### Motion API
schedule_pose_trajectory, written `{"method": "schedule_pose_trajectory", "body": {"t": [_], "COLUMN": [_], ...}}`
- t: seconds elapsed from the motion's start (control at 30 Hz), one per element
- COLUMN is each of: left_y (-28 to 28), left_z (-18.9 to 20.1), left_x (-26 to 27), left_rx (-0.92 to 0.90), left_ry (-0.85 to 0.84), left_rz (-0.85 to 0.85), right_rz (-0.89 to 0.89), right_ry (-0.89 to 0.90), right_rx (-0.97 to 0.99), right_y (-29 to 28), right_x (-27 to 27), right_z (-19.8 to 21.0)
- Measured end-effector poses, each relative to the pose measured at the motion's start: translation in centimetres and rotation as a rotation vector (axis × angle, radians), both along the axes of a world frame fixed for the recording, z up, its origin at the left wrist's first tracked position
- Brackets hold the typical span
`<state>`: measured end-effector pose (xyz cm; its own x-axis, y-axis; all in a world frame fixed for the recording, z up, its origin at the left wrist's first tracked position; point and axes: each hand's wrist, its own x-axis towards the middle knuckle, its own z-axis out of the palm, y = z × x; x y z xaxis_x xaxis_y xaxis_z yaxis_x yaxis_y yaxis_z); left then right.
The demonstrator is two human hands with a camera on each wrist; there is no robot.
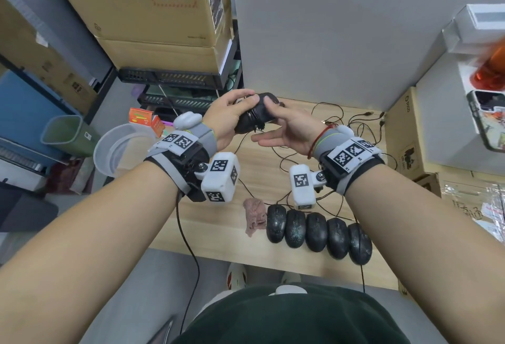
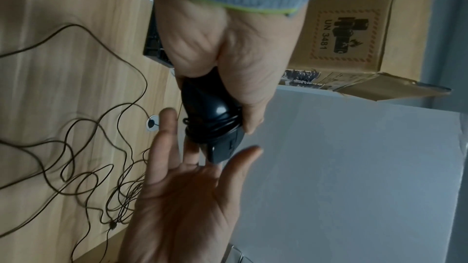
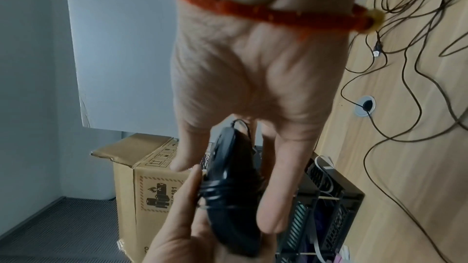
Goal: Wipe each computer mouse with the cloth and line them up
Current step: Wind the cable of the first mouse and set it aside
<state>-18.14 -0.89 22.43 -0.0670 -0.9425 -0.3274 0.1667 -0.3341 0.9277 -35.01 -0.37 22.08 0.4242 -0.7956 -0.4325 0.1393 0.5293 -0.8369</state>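
My left hand (image 1: 235, 114) grips a black mouse (image 1: 254, 119) with its cable wound round the body, held up over the far edge of the wooden table (image 1: 218, 220). My right hand (image 1: 270, 125) is beside it with straight fingers, thumb touching the mouse's top. In the left wrist view the left hand (image 2: 215, 107) clasps the mouse (image 2: 210, 111) and the right palm (image 2: 187, 197) lies open below. In the right wrist view the right hand (image 3: 228, 193) flanks the mouse (image 3: 228, 177). A pink cloth (image 1: 255, 218) lies crumpled next to a row of several black mice (image 1: 317, 231) near the front edge.
Loose mouse cables (image 1: 341, 125) sprawl over the table's far right. Cardboard boxes (image 1: 153, 15) are stacked on black crates (image 1: 175, 78) beyond the left corner. Another box (image 1: 407, 135) stands at the right. A clear tub (image 1: 117, 146) and green bin (image 1: 65, 135) sit on the floor.
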Motion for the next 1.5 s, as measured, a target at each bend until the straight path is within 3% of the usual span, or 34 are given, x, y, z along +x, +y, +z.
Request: {"method": "schedule_pose_trajectory", "body": {"t": [0.13,0.23,0.5,0.7,0.93,1.13,1.33,1.5], "left_y": [0.2,0.5,1.2,1.2,-2.8,-7.4,-10.9,-12.2], "left_z": [-1.4,-2.5,-5.1,-7.6,-11.8,-14.8,-19.3,-20.8], "left_x": [-2.0,-3.1,-4.0,-2.3,-1.0,0.6,3.4,4.6], "left_rx": [0.011,0.033,0.203,0.256,0.254,0.322,0.311,0.367], "left_ry": [0.044,0.023,-0.116,-0.115,-0.131,-0.147,-0.314,-0.353], "left_rz": [0.139,0.170,0.098,0.098,0.159,0.037,-0.068,-0.184], "right_rz": [-0.147,-0.184,-0.102,-0.093,-0.063,-0.127,-0.149,-0.193], "right_ry": [-0.105,-0.076,0.170,0.177,0.129,0.240,0.281,0.277], "right_rx": [0.017,0.005,-0.025,0.037,0.111,0.142,0.223,0.268], "right_y": [-0.1,0.0,-0.4,-1.1,-3.8,-8.1,-12.9,-15.9], "right_x": [0.0,-0.6,-3.3,-2.3,-0.3,1.8,2.8,3.2], "right_z": [-1.2,-2.2,-5.7,-8.7,-11.2,-14.1,-18.6,-21.1]}}
